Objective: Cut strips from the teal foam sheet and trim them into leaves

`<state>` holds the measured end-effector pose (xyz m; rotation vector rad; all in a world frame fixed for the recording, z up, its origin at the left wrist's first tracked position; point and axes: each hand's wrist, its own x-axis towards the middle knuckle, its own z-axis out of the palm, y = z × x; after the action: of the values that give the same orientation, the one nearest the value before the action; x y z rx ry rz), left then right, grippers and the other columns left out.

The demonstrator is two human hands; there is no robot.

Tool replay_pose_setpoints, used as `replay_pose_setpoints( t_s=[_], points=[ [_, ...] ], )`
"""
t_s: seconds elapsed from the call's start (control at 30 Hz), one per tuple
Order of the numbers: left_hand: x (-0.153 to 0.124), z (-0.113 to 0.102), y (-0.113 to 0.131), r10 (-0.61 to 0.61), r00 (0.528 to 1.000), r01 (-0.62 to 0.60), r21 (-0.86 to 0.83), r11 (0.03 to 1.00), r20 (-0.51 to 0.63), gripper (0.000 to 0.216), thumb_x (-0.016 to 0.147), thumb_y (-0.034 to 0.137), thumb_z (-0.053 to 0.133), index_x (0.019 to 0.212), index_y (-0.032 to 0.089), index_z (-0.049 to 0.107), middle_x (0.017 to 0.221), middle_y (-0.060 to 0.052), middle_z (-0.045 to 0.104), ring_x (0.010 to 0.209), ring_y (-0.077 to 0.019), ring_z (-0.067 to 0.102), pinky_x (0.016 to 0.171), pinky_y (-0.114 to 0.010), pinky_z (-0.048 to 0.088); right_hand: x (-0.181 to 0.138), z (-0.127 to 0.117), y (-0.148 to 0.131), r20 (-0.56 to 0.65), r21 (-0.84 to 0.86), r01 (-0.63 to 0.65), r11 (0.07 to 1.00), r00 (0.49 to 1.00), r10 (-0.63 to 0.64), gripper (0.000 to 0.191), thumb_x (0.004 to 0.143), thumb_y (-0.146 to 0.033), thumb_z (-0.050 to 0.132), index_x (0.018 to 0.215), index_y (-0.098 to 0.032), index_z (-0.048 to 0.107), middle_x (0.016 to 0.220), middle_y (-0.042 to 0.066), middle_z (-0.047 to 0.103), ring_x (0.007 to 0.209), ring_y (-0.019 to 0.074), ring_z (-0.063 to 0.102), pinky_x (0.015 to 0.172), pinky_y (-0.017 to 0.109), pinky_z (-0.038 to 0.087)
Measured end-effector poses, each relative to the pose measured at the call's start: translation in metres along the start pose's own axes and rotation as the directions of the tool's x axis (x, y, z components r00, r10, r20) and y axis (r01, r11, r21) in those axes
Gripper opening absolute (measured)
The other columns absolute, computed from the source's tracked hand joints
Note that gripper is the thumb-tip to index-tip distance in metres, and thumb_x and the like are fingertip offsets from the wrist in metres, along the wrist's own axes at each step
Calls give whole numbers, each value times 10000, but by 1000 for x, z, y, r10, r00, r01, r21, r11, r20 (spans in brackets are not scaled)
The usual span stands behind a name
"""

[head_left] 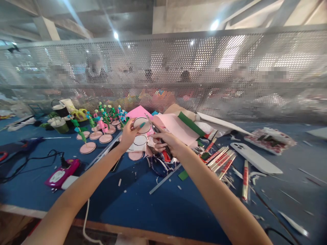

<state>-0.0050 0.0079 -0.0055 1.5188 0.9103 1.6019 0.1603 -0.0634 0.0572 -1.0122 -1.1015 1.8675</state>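
Observation:
My left hand (129,133) pinches a pale pink sheet with black circles drawn on it (141,131), holding it above the blue table (143,207). My right hand (167,142) grips scissors (156,128) whose blades meet the edge of the top circle. A cut pink disc (135,156) lies on the table just below the sheet. Both forearms reach in from the near edge.
Small paper flowers on pink round bases (102,127) stand at the left, with cups (60,117) behind them. A magenta device with cables (61,173) lies near left. Pink and green sheets (178,127), red-white sticks (222,160), a white phone (255,158) and paper scraps lie right. A perforated metal screen (178,71) backs the table.

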Motion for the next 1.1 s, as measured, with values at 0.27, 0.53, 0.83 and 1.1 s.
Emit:
replay_pose_setpoints(
  t_s=[0.27,0.53,0.83,1.1],
  points=[
    [6,-5,-7,-146,989,146,34,989,-8,435,672,241,679,1075,183,526,978,-64,586,736,-167,625,484,-234,545,3,-19,-2,-219,-538,222,813,894,-390,800,694,-129,550,1422,-283,254,526,-68,470,388,102,421,417,218,362],
    [0,4,-1,-327,945,327,-32,945,9,343,690,215,680,983,188,503,824,-10,587,575,-121,612,444,-233,527,25,-53,14,-254,-960,-165,225,851,-459,701,808,-192,452,1454,-131,186,983,158,668,867,286,598,739,338,403],
    [-6,17,10,-610,791,603,-219,767,42,96,849,200,522,780,134,530,645,-17,612,468,-85,575,474,-205,486,41,-38,25,-129,-956,69,284,772,-622,379,905,-408,364,812,-142,617,821,143,648,859,251,576,771,329,386],
    [-19,25,14,-500,861,507,-73,859,88,200,840,322,543,892,178,415,611,47,538,405,-62,515,437,-178,413,53,-25,42,-197,-565,356,745,818,-540,492,739,-618,483,503,-190,423,402,-41,427,375,73,382,400,212,283]
  ],
)
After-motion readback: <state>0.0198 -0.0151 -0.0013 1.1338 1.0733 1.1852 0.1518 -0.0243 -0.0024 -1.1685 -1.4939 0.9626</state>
